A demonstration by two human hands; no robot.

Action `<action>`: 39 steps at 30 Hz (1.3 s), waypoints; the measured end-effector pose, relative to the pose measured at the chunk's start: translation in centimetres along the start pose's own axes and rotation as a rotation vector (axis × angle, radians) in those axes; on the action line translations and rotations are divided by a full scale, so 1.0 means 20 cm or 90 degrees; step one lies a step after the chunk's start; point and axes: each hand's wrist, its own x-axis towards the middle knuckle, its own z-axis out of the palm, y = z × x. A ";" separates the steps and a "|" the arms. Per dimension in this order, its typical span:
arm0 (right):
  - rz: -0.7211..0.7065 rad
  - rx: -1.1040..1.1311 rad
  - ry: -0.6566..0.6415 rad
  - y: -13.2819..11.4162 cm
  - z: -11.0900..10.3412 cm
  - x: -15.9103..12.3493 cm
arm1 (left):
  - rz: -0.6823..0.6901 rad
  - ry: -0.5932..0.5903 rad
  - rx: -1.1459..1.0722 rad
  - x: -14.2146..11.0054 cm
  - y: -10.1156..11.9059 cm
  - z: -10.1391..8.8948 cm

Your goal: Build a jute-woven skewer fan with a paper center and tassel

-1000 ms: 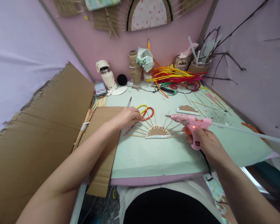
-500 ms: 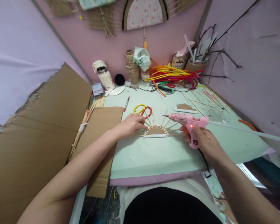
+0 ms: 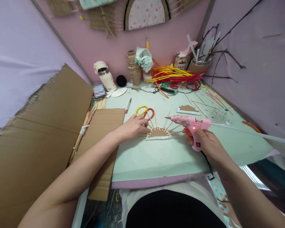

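Note:
A half-round cardboard piece (image 3: 158, 133) with thin wooden sticks fanned out from it lies on the pale green table (image 3: 161, 158). My left hand (image 3: 133, 126) rests on the sticks at its left side, fingers bent and pressing down. My right hand (image 3: 205, 142) grips a pink glue gun (image 3: 192, 123), its red light on and a long white glue stick trailing out to the right. The nozzle points left, just above the fan's right side. Yellow and red scissors (image 3: 146, 112) lie just behind my left hand.
A big sheet of cardboard (image 3: 38, 136) and a bundle of sticks (image 3: 85, 126) fill the left. A second half-round piece (image 3: 187, 109), a red pen (image 3: 128, 105), a flask (image 3: 105, 77), twine spools, coloured tubes (image 3: 178, 76) and jars of twigs crowd the back.
My left hand slid from the scissors' side down onto the fan's left sticks. The glue gun's nozzle drifted a little to the left. The view shifted slightly.

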 end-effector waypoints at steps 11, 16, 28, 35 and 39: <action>0.024 -0.004 -0.005 0.01 0.00 0.00 | 0.007 0.008 -0.005 0.00 0.00 0.00; 0.021 0.002 -0.007 0.01 0.00 0.00 | -0.036 0.109 -0.040 0.00 -0.05 -0.03; 0.022 0.001 -0.032 0.01 0.02 0.01 | -0.085 0.045 -0.022 0.12 -0.19 -0.01; 0.022 -0.008 -0.039 0.01 0.03 0.00 | -0.095 0.016 -0.065 0.15 -0.18 0.01; 0.030 -0.016 -0.048 -0.03 0.05 -0.01 | -0.089 0.017 -0.077 0.16 -0.17 0.01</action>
